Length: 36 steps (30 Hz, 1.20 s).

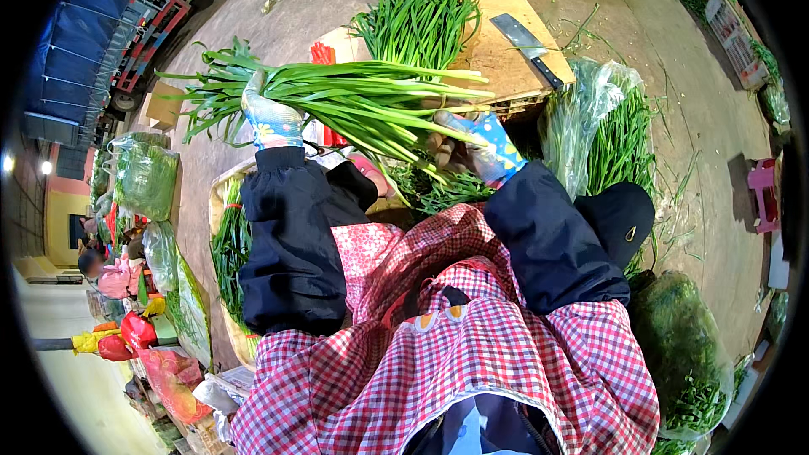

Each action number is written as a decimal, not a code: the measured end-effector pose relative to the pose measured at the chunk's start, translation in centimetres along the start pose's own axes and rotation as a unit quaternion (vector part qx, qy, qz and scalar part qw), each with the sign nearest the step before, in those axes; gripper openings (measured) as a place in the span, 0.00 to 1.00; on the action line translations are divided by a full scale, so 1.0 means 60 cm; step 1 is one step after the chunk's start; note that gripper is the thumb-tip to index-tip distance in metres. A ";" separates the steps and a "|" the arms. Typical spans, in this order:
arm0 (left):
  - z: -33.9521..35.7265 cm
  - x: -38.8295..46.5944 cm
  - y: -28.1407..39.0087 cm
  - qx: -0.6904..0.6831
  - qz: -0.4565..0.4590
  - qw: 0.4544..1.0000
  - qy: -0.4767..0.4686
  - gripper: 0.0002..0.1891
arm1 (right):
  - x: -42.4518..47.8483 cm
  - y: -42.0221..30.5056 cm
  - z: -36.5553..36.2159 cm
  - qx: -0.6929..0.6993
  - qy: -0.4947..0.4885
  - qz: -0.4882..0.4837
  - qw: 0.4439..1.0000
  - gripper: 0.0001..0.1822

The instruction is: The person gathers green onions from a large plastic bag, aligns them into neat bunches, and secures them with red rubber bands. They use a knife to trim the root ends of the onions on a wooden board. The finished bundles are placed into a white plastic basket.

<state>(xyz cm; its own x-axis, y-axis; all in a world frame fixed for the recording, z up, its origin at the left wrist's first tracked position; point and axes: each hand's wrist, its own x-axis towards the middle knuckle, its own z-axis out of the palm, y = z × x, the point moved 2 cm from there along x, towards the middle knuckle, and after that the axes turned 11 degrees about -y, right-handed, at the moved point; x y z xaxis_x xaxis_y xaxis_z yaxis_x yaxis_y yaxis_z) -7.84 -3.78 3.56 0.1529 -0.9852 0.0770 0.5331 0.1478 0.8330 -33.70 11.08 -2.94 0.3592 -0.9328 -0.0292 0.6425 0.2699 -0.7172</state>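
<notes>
A loose bunch of long green stalks with pale ends, which look like garlic chives (360, 91), lies sideways in front of me. My left hand (273, 119), in a patterned work glove, is closed around its leafy end. At the pale ends is my right hand (483, 144), gloved alike, its bare-looking fingertips curled at the stalks. Just beyond, another pile of the greens (420, 25) rests on a wooden board (499, 3). A cleaver (524, 47) with a black handle lies flat on that board, to the right of the pile.
A basket (218, 202) of banded greens stands by my left arm. Red strips (323, 54) lie beyond the bunch. Plastic-wrapped greens (588, 120) sit at the right, near a black shoe (616, 218). Loose trimmings (442, 193) lie below my hands. A person (117, 278) is far left.
</notes>
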 end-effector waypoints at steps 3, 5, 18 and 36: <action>0.003 0.002 0.005 0.005 0.000 1.000 0.004 0.09 | 0.000 0.014 0.016 0.003 0.007 -0.075 0.997 0.12; -0.002 0.012 0.006 0.022 0.015 1.000 -0.013 0.09 | -0.015 0.019 -0.006 -0.050 -0.021 -0.006 0.999 0.13; -0.040 0.075 0.065 0.031 0.024 0.996 -0.078 0.13 | -0.137 0.023 -0.155 -0.807 -0.114 0.042 0.578 0.16; 0.243 -0.024 -0.056 0.295 0.035 0.871 -0.391 0.14 | 0.012 -0.069 -0.010 -0.376 -0.080 -0.126 0.914 0.52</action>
<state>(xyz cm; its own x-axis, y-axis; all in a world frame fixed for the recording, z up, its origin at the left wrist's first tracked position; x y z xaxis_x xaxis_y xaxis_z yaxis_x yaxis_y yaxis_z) -21.97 -4.12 8.61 -0.5693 -0.7668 0.2964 -0.0109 0.3676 0.9299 -36.52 9.18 -0.43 0.3967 -0.8798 0.2619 0.0918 -0.2458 -0.9649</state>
